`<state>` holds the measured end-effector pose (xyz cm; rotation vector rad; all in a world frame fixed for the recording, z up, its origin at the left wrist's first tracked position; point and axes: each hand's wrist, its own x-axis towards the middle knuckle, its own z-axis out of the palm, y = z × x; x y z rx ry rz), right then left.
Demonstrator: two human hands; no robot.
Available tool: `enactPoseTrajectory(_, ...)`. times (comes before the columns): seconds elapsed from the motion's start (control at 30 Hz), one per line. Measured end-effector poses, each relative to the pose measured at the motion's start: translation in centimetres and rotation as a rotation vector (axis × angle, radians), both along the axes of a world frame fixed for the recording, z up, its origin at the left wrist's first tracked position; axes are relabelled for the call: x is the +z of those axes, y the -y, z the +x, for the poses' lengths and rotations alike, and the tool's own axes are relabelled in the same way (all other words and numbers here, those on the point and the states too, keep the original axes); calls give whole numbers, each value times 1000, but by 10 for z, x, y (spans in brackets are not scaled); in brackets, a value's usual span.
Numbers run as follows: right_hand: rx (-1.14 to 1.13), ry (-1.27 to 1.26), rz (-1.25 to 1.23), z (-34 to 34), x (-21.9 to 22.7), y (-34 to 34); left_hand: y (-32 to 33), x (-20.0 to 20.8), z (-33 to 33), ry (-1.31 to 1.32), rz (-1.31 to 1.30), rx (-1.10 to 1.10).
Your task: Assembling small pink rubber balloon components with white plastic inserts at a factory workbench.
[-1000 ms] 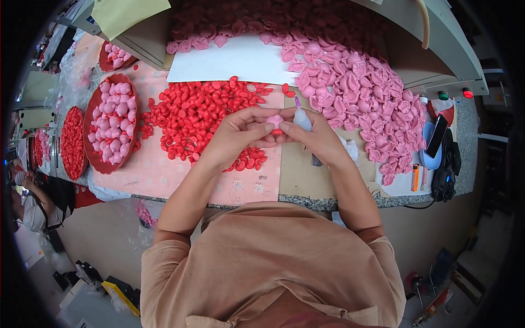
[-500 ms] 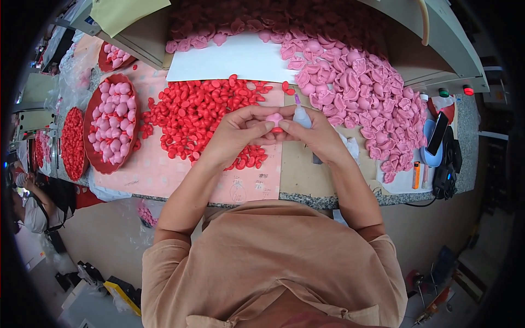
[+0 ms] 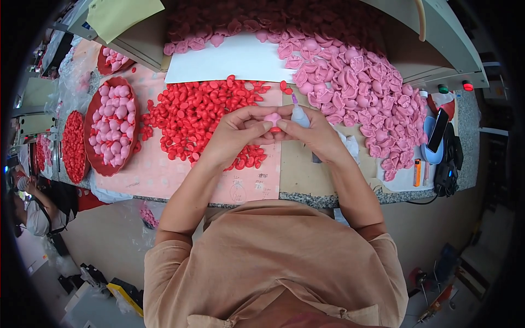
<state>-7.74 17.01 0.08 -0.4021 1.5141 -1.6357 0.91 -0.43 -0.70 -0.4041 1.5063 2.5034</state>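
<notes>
My left hand (image 3: 236,133) and my right hand (image 3: 316,136) meet in front of my chest, both closed. Between their thumbs and fingers is a small rounded pink plastic piece (image 3: 272,117) with a red piece (image 3: 275,129) against its lower side. Tucked in my right hand is a small translucent squeeze bottle (image 3: 299,116), its purple tip pointing up and away from me. Just beyond and left of my hands spreads a heap of small glossy red pieces (image 3: 188,112). To the right lies a larger pile of pink cupped pieces (image 3: 358,82).
At left stand a red tray (image 3: 112,170) of pink-and-red pieces and another tray filled with red pieces (image 3: 74,145). A white sheet (image 3: 229,63) lies under a grey housing (image 3: 459,54). A phone (image 3: 438,131), a blue dish (image 3: 433,157) and an orange marker (image 3: 417,172) are at right.
Both hands keep nearly the same grip on the pink and red pieces. The whole view has shifted very slightly; the bottle stays in my right hand.
</notes>
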Motion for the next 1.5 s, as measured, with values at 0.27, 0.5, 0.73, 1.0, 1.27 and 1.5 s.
enactPoseTrajectory(0.27, -1, -2, -2, -1, 0, 0, -1, 2, 0, -13, -3, 7)
enactPoseTrajectory(0.5, -12, 7, -1, 0, 2, 1, -1, 2, 0, -7, -18, -1)
enactPoseTrajectory(0.73, -25, -48, -3, 1, -1, 0, -1, 10, -2, 8, 37, -5)
enactPoseTrajectory(1.0, -36, -43, 0, 1, -2, 1, -1, 3, -1, -7, 23, 2)
enactPoseTrajectory(1.27, -33, -47, 8, 1, -4, 1, -1, 4, -1, -30, 2, 3)
enactPoseTrajectory(1.5, -80, 128, -57, 1, -7, 1, -5, 5, -2, -29, 43, 15)
